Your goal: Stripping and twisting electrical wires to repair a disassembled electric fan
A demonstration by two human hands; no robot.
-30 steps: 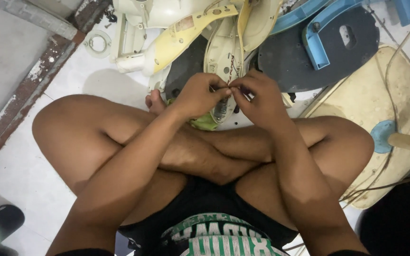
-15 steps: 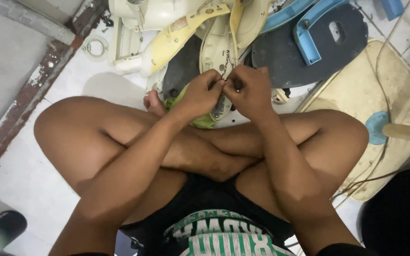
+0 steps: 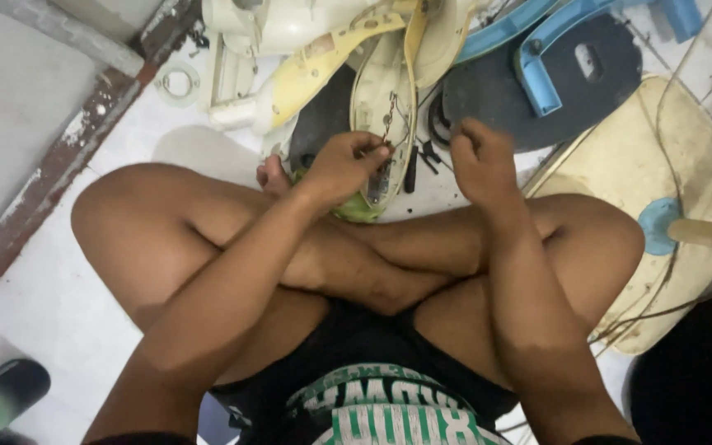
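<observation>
Two hands work over the crossed legs of a person seated on a white tiled floor (image 3: 59, 330). The left hand (image 3: 341, 167) has its grip pressed together, pinching a thin wire (image 3: 390, 111) that runs up over one cream casing (image 3: 381, 99) lying straight ahead of it; a green part (image 3: 356, 208) shows just below that hand. The right hand (image 3: 482, 161) sits apart to the right with its fingers curled, and I cannot tell whether its grip holds anything. Between the two hands lie a few small dark tools (image 3: 418, 161) on the floor. Beyond the hands are several pale plastic shells (image 3: 290, 33), one dark round plate (image 3: 537, 91) and two blue plastic pieces (image 3: 554, 49). To the right of the right hand lies one cream fan base (image 3: 702, 181) with a blue collar (image 3: 659, 224) and loose cables (image 3: 661, 305). One small white ring (image 3: 178, 83) lies far left of the left hand, near a grey wall (image 3: 18, 107) with a worn reddish edge (image 3: 67, 156). Free floor is mostly left of the knees
</observation>
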